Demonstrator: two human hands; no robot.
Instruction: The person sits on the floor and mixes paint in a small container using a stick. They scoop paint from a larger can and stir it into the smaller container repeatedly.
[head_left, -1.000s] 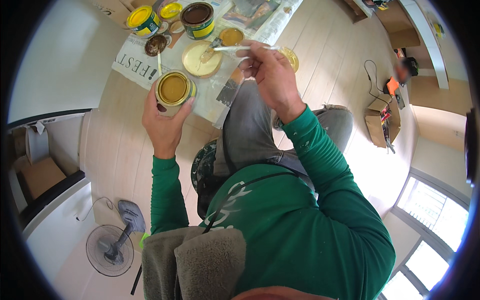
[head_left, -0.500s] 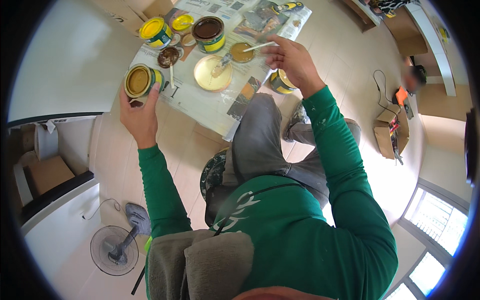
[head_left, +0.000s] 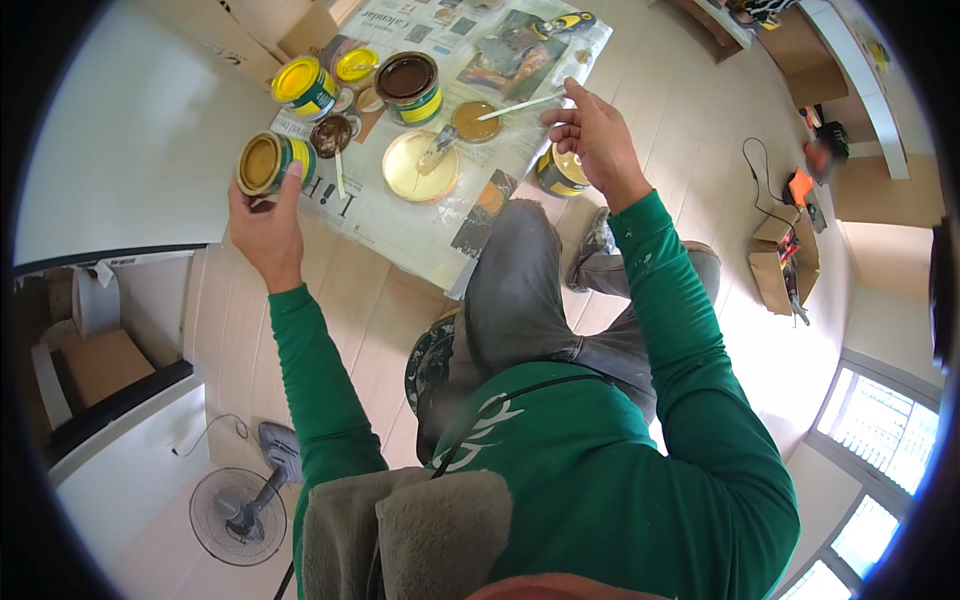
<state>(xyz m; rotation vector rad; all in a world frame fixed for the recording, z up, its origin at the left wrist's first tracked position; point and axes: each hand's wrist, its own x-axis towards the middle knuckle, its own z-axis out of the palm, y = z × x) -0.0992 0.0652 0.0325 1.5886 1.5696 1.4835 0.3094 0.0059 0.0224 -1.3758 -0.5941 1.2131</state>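
My left hand grips a can of ochre paint at the newspaper's left edge. Pinched in my right hand is a white stick, its far end over a round lid of ochre paint; whether they touch I cannot tell. Between my hands are a cream paint container with a paint-smeared tool across it, and a brown-smeared lid with another stick. Behind stand a brown paint can, a yellow one and a yellow lid. Another can is below my right hand.
Newspaper lies under the paints, with a tool at its far end. My legs are below. A standing fan is at lower left, a box of tools and a cable at right, cardboard at upper left.
My left hand has carried the ochre can leftward, toward the newspaper's edge. My right hand and stick have moved to the right, away from the cream container.
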